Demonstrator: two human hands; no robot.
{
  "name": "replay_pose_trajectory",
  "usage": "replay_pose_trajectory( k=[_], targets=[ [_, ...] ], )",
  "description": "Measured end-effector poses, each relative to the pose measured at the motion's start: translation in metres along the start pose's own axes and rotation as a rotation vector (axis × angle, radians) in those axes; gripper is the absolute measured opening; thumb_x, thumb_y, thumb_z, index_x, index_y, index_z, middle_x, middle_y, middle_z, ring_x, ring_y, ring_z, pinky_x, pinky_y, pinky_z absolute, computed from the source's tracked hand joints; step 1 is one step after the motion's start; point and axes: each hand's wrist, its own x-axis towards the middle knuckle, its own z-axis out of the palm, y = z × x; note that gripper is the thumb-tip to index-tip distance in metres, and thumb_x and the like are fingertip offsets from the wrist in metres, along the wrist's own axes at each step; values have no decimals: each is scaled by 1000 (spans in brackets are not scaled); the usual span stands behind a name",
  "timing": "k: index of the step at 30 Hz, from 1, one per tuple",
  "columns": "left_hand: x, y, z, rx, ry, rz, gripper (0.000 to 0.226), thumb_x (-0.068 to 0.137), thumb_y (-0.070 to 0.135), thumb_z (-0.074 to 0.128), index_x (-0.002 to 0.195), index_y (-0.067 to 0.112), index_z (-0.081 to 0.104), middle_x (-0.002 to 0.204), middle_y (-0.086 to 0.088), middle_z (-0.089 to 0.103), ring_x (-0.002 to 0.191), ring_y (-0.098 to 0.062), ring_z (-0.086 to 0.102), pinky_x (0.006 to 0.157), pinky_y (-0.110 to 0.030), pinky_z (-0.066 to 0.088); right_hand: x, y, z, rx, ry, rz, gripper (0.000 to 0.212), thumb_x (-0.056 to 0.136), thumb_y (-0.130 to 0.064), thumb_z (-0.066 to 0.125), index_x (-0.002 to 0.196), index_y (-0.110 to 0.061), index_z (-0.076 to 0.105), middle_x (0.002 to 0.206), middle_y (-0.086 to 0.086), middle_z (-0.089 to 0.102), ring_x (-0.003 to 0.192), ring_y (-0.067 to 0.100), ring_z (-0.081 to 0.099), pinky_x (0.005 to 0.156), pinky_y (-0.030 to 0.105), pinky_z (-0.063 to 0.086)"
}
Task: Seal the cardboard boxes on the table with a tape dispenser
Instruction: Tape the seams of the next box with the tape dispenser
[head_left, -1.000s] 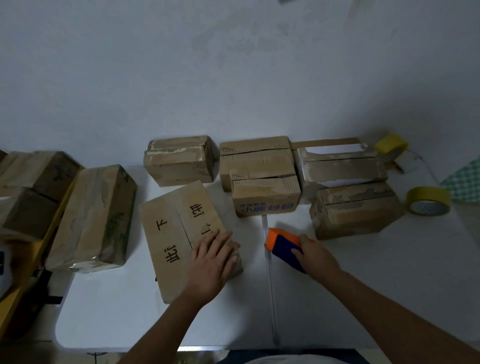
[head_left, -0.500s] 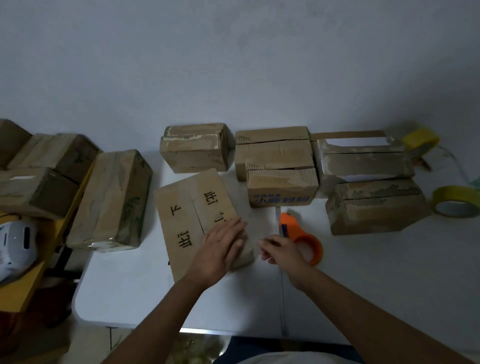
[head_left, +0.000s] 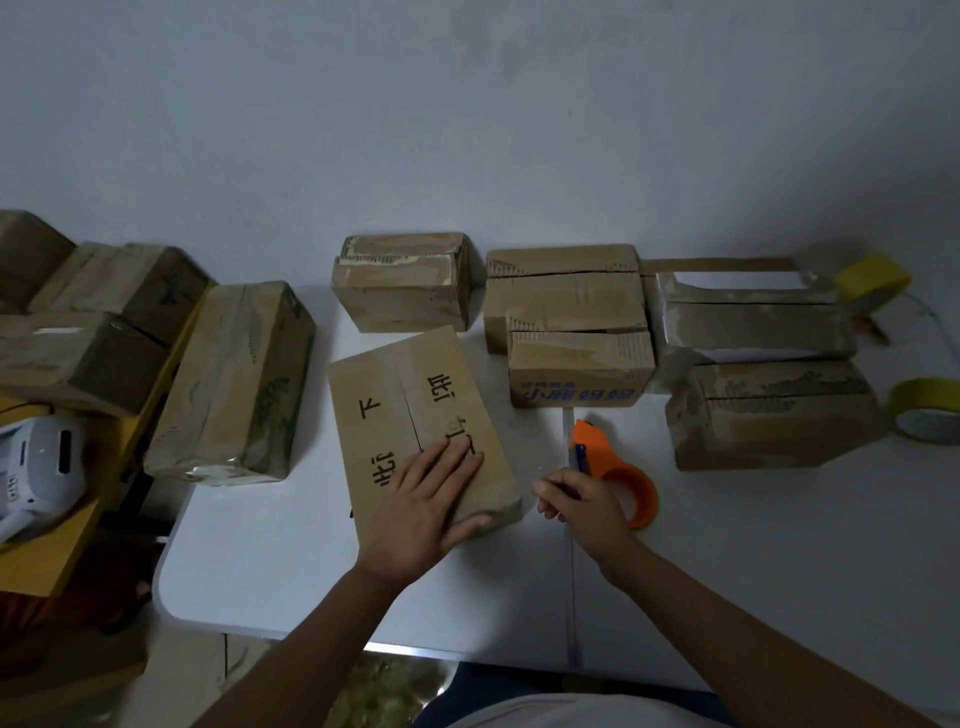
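Seven cardboard boxes (head_left: 234, 379) are counted on the white table (head_left: 753, 561), and at least three more boxes (head_left: 78, 358) are seen on the yellow surface (head_left: 47, 561) at far left. One orange tape dispenser (head_left: 623, 475), two yellow tape rolls (head_left: 922, 418) at right and one white device (head_left: 36, 467) are counted.

The right hand (head_left: 587, 506) has let go of the tape dispenser (head_left: 615, 470), now lying on the table (head_left: 779, 571).

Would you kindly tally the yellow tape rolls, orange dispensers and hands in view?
Yellow tape rolls: 2
Orange dispensers: 1
Hands: 2
Total: 5
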Motion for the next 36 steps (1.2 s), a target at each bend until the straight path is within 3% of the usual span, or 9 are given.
replay_pose_trajectory(
  k=[7, 11, 14, 17, 21, 29, 36],
  targets=[
    [0, 2, 15, 198, 9, 73, 65, 97, 59, 38, 144, 16, 50, 150, -10, 46, 137, -34, 45, 112, -48, 29, 2, 7, 1, 14, 20, 8, 17, 95, -16, 58, 81, -15, 69, 72, -1, 66, 67, 5, 59, 62, 14, 45],
    [-2, -1, 12, 187, -47, 66, 83, 84, 63, 58, 152, 21, 37, 156, -5, 37, 140, -33, 38, 114, -48, 25, 2, 5, 5, 2, 70, -33, 21, 96, -18, 57, 81, -8, 68, 71, 5, 65, 65, 6, 58, 61, 13, 45],
    [5, 4, 8, 137, -32, 12, 81, 82, 72, 53, 147, 25, 44, 149, -1, 45, 135, -29, 41, 108, -45, 32, 2, 3, 8, -32, 111, -78, 25, 96, -18, 57, 79, -2, 65, 71, 13, 63, 66, 11, 57, 65, 25, 46],
    [13, 9, 8, 153, -1, -18, 71, 85, 74, 46, 137, 27, 52, 137, -1, 54, 123, -28, 45, 99, -43, 33, 3, 5, 9, -95, 143, -120, 26, 97, -19, 55, 77, -4, 62, 68, 9, 60, 66, 17, 56, 67, 36, 47],
    [7, 7, 17, 178, 6, -13, 68, 90, 73, 38, 138, 25, 49, 139, -2, 51, 127, -29, 43, 101, -46, 32, 6, 9, 14, -263, 138, -202, 26, 99, -21, 51, 77, -7, 57, 68, 8, 56, 67, 24, 54, 64, 43, 44],
    [8, 6, 20, 218, -62, 10, 69, 95, 69, 31, 143, 22, 42, 140, -2, 49, 134, -31, 39, 107, -51, 27, 28, 21, 24, -617, 71, -348, 20, 102, -20, 41, 87, -11, 50, 77, 0, 49, 74, 16, 45, 66, 31, 32],
    [7, 4, 22, 230, -70, 25, 68, 93, 66, 38, 143, 20, 42, 142, -3, 48, 135, -33, 37, 107, -52, 26, 32, 22, 36, -565, 17, -245, 19, 104, -28, 34, 86, -22, 38, 71, -8, 45, 61, 8, 44, 57, 32, 34]
  ],
)
